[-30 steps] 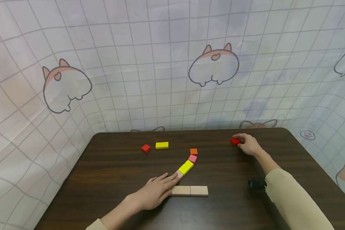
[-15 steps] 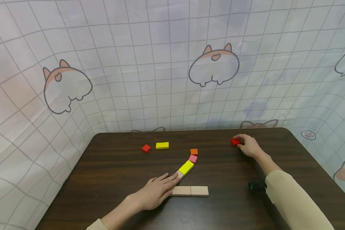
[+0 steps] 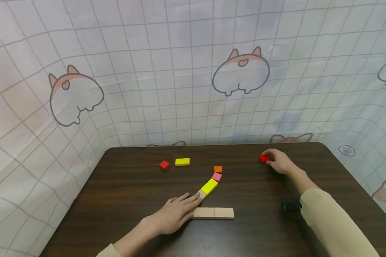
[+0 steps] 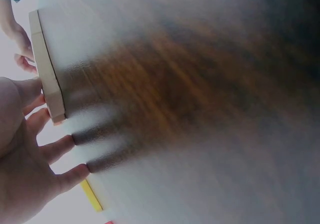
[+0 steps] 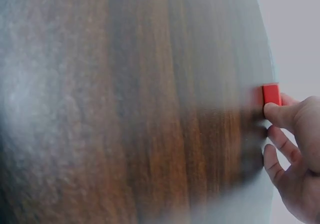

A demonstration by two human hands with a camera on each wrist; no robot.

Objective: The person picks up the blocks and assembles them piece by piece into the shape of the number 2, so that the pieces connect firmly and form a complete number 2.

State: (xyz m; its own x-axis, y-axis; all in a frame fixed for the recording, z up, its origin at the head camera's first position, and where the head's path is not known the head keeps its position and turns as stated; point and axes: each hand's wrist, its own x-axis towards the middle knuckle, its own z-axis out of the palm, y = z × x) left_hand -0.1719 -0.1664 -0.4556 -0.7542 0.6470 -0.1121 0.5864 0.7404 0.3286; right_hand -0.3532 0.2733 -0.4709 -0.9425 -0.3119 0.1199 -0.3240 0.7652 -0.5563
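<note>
My right hand (image 3: pixel 280 162) pinches a small red block (image 3: pixel 263 159) between thumb and fingers near the far right of the table; the right wrist view shows the thumb against the red block (image 5: pixel 271 94). My left hand (image 3: pixel 173 215) lies with spread, straight fingers over the near end of a row of blocks, its fingertips at a plain wooden block (image 3: pixel 202 195). From there the row curves away through a yellow block (image 3: pixel 209 186), a pink block (image 3: pixel 217 177) and an orange block (image 3: pixel 218 169). Beside the left fingers two plain wooden blocks (image 3: pixel 224 213) lie end to end, partly covered by the hand.
At the back left lie another red block (image 3: pixel 164 165) and a yellow block (image 3: pixel 182 162). A dark device (image 3: pixel 291 205) shows at the right sleeve (image 3: pixel 332 221). Behind the dark wooden table (image 3: pixel 122 200) hangs a gridded cloth (image 3: pixel 167 107) with animal drawings.
Almost nothing differs: the whole head view has shifted very slightly. The right hand keeps its pinch on the red block, and the left hand stays on the row.
</note>
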